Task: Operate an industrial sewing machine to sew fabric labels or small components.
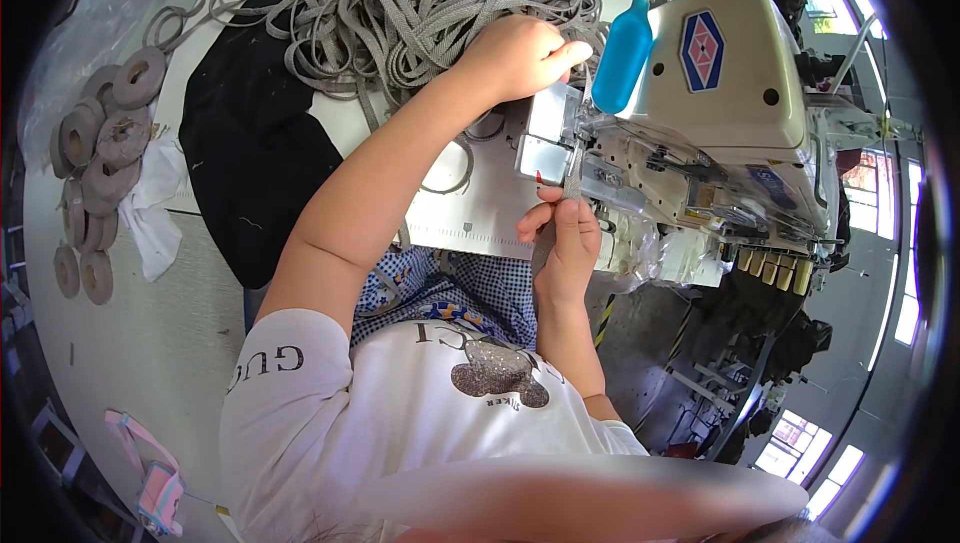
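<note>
My right hand (568, 246) pinches a narrow grey woven tape (573, 183) between thumb and fingers, just in front of the metal plates of a cream sewing machine (715, 93). The tape runs up from the fingertips to the machine's working area, and a length of it shows below the fingers. My left hand (522, 58) is closed beyond the plates, its thumb stretched toward the machine. What its curled fingers hold, if anything, is hidden. A large tangled heap of grey tape (400, 18) lies against and behind that hand.
A blue cylinder (622, 58) hangs at the machine's near side. Black fabric (245, 143) lies left of my left forearm. Several grey tape rolls (105, 178) and a white cloth (152, 208) lie farther left. A pink pouch with a strap (160, 493) is at the lower left.
</note>
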The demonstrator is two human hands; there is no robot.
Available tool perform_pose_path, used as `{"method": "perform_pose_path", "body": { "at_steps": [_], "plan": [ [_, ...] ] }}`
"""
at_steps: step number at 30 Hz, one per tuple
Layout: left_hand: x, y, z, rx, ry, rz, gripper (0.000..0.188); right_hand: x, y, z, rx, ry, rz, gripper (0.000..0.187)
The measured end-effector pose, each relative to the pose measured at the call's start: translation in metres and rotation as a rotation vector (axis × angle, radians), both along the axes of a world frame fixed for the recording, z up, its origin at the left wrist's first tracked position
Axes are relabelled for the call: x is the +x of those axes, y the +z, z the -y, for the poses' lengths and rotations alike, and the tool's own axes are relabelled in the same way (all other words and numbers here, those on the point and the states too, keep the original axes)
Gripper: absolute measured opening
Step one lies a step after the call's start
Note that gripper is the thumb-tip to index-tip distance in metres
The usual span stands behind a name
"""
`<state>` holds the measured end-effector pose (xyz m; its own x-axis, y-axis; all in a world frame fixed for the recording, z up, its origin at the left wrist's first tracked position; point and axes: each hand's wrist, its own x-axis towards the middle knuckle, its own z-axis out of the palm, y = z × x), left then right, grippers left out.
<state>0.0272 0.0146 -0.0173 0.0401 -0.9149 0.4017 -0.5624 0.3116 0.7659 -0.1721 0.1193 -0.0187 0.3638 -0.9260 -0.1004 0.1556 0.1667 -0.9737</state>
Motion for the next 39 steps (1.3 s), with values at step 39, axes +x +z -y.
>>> {"method": "perform_pose_path", "body": {
  "at_steps": [39],
  "plan": [
    [-0.013,0.005,0.019,0.389,-0.453,-0.813,0.018,-0.002,-0.004,-0.002,-0.040,-0.014,-0.049,0.030]
  ]
}}
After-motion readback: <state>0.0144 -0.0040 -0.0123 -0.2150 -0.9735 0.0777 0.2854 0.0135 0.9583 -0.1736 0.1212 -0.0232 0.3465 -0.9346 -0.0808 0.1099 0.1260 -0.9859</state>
